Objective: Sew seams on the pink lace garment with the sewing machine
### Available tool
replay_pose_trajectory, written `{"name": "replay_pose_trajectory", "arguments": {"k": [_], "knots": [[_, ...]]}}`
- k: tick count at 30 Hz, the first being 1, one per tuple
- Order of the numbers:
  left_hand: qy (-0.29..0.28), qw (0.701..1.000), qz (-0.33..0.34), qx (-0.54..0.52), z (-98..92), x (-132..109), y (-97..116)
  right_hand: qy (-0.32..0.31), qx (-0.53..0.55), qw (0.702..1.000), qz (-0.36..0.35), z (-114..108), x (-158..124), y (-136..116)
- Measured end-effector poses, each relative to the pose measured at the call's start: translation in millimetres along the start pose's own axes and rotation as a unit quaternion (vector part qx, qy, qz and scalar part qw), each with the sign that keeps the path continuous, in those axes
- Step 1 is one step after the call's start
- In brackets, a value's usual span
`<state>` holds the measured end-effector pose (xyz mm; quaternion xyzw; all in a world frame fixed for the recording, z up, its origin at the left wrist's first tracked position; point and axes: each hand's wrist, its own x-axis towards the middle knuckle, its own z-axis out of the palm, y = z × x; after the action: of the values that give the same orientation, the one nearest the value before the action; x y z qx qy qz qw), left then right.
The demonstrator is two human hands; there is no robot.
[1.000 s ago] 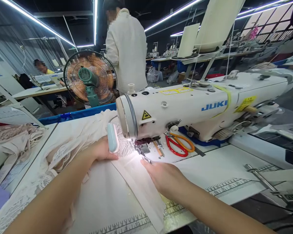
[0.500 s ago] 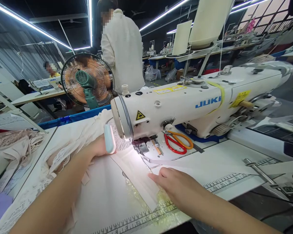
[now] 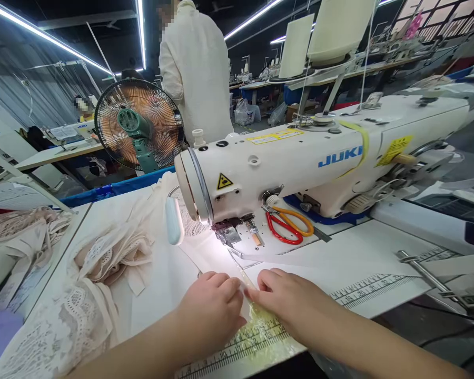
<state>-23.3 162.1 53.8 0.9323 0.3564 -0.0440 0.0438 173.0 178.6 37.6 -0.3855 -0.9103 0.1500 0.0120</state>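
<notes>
A pale fabric piece (image 3: 211, 258) runs from under the sewing machine's (image 3: 268, 163) lit needle area toward me. My left hand (image 3: 211, 310) is closed over its near end, fingers curled and hiding most of that end. Right beside it, my right hand (image 3: 288, 300) has thumb and forefinger pinched at the fabric's right edge, where a narrow strip shows. The other fingers of that hand are folded in. Yellowish clear tape (image 3: 264, 329) covers the table between and below the hands.
Red and orange-handled scissors (image 3: 286, 226) lie by the machine's base. Lace garments (image 3: 106, 252) are heaped at left. A pale blue guard or lamp (image 3: 174, 221) hangs left of the needle. Behind stand a fan (image 3: 138, 123) and a person in white (image 3: 197, 73).
My left hand has come back from beside the needle to the fabric's near end, next to my right hand. My right hand stays at nearly the same spot. The view has shifted slightly.
</notes>
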Motion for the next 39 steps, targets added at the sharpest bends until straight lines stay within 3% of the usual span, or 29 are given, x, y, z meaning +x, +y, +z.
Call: {"name": "replay_pose_trajectory", "arguments": {"k": [10,22,30,39], "knots": [[0.055,0.998,0.002,0.022,6.3,-8.5,-14.2,-0.011,-0.03,0.999,0.002,-2.7,15.0,2.5],[0.057,0.996,-0.027,0.061,3.5,-2.1,-27.7,0.001,-0.079,0.997,0.014,-5.0,34.2,4.8],[0.09,0.992,-0.018,0.083,8.6,1.2,-44.7,-0.07,-0.116,0.989,0.066,-18.4,49.1,-9.0],[0.091,0.99,-0.03,0.102,6.3,7.1,-60.9,-0.122,-0.123,0.976,0.13,-22.8,67.1,-24.0]]}}
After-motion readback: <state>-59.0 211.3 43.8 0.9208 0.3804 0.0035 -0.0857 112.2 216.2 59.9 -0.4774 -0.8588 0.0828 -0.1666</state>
